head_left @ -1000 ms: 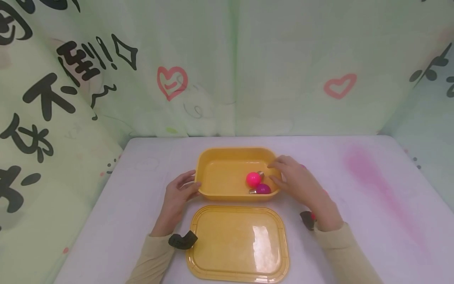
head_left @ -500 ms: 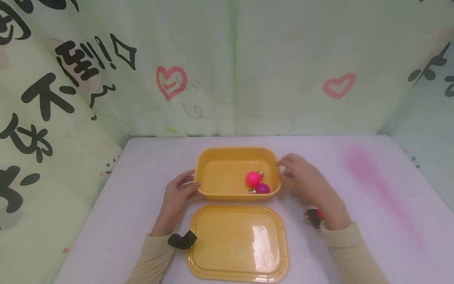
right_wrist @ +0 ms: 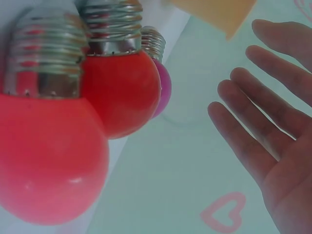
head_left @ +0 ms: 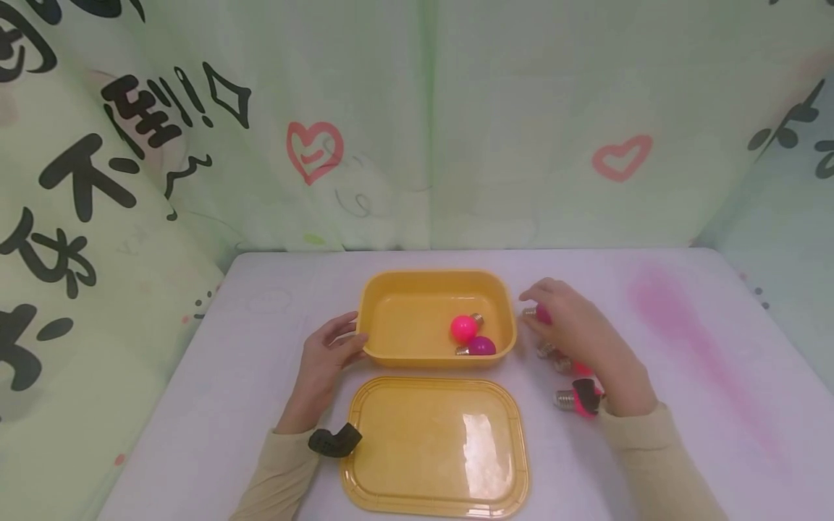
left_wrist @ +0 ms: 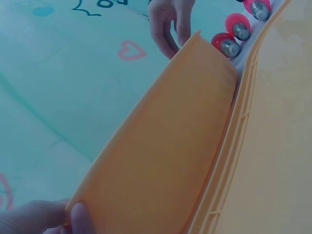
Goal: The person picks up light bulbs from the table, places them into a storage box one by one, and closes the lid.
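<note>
My left hand (head_left: 331, 356) grips the left rim of a yellow plastic box (head_left: 404, 318), its thumb over the edge. A pink light bulb (head_left: 464, 329) and a purple light bulb (head_left: 483, 346) lie in the box's right part. Just right of the box, my right hand (head_left: 565, 322) hovers with fingers extended and nothing in its grasp. Another purple bulb (head_left: 543, 313) is beside its thumb in the head view. The right wrist view shows this hand's spread fingers (right_wrist: 263, 107) apart from a red bulb (right_wrist: 122, 92) and a nearer pink-red bulb (right_wrist: 48, 161).
A translucent yellow lid (head_left: 433, 449) lies flat in front of the box. Several bulbs form a line on the white table (head_left: 684, 405) right of the box, partly under my right wrist. A green cloth (head_left: 508, 108) with printed hearts hangs behind the table.
My right hand has moved right, from over the box's right rim to outside it, uncovering bulbs on the table. My left hand and the two bulbs inside the box stay put.
</note>
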`<action>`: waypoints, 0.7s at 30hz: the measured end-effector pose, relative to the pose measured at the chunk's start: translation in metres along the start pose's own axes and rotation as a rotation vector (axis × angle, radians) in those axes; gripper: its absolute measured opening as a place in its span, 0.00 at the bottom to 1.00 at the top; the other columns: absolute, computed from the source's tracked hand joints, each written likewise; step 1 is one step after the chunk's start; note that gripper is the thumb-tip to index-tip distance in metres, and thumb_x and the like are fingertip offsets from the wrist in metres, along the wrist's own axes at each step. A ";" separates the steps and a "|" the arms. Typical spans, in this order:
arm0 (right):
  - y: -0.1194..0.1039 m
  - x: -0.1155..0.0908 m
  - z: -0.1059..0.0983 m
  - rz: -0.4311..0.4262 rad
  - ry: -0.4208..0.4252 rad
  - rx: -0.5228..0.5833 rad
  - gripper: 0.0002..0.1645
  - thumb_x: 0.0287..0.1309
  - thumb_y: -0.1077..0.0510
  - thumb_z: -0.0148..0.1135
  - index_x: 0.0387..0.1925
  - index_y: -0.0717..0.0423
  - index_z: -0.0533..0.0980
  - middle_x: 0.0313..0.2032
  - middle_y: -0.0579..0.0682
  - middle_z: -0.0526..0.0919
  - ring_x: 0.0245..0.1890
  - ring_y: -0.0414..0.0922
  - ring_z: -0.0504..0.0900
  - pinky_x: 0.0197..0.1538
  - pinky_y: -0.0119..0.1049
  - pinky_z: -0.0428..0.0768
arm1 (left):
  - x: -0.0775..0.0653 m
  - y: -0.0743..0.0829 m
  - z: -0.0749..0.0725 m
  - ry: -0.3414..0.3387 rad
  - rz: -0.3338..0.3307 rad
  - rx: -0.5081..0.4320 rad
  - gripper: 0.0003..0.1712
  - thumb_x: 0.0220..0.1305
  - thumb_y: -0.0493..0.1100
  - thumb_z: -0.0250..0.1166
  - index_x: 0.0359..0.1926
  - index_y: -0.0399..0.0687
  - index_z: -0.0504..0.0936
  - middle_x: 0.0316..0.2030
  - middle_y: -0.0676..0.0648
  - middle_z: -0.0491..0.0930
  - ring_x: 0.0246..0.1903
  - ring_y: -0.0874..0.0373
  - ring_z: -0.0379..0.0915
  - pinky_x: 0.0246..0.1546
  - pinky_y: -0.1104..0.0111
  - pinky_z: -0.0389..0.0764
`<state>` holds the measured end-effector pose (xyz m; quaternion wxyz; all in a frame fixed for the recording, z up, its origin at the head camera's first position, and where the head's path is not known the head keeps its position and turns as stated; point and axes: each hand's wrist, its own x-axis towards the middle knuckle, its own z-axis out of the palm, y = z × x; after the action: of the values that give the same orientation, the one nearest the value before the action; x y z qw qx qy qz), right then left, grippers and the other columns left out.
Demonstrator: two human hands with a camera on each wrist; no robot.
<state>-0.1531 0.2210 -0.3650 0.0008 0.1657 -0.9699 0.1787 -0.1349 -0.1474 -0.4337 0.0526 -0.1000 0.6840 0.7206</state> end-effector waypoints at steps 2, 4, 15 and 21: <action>0.001 0.000 -0.001 0.005 -0.005 -0.006 0.25 0.57 0.58 0.71 0.56 0.60 0.77 0.55 0.59 0.78 0.54 0.56 0.77 0.57 0.58 0.79 | 0.000 0.000 0.000 -0.001 0.001 0.002 0.27 0.63 0.36 0.68 0.63 0.44 0.75 0.57 0.38 0.74 0.45 0.60 0.80 0.43 0.71 0.85; 0.002 0.001 -0.003 0.002 -0.003 -0.011 0.25 0.57 0.57 0.72 0.55 0.61 0.78 0.54 0.60 0.78 0.54 0.57 0.77 0.57 0.58 0.79 | 0.000 0.000 0.000 -0.001 0.002 0.001 0.27 0.63 0.36 0.68 0.63 0.44 0.75 0.57 0.38 0.74 0.44 0.60 0.80 0.43 0.71 0.85; 0.007 0.005 -0.010 0.039 -0.045 -0.028 0.29 0.56 0.53 0.73 0.56 0.62 0.77 0.52 0.61 0.80 0.53 0.57 0.78 0.57 0.57 0.79 | -0.001 0.001 0.000 -0.004 0.007 -0.008 0.27 0.63 0.35 0.68 0.63 0.44 0.75 0.57 0.38 0.73 0.44 0.61 0.80 0.43 0.71 0.85; 0.010 0.009 -0.013 0.067 -0.080 -0.056 0.29 0.56 0.55 0.73 0.56 0.61 0.76 0.53 0.61 0.79 0.53 0.57 0.78 0.56 0.56 0.80 | -0.001 0.000 0.000 -0.003 0.011 -0.007 0.27 0.63 0.36 0.68 0.63 0.44 0.75 0.57 0.38 0.74 0.44 0.61 0.81 0.43 0.71 0.85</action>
<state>-0.1657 0.2316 -0.3554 -0.0393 0.1401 -0.9787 0.1448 -0.1336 -0.1475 -0.4334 0.0492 -0.0955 0.6820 0.7234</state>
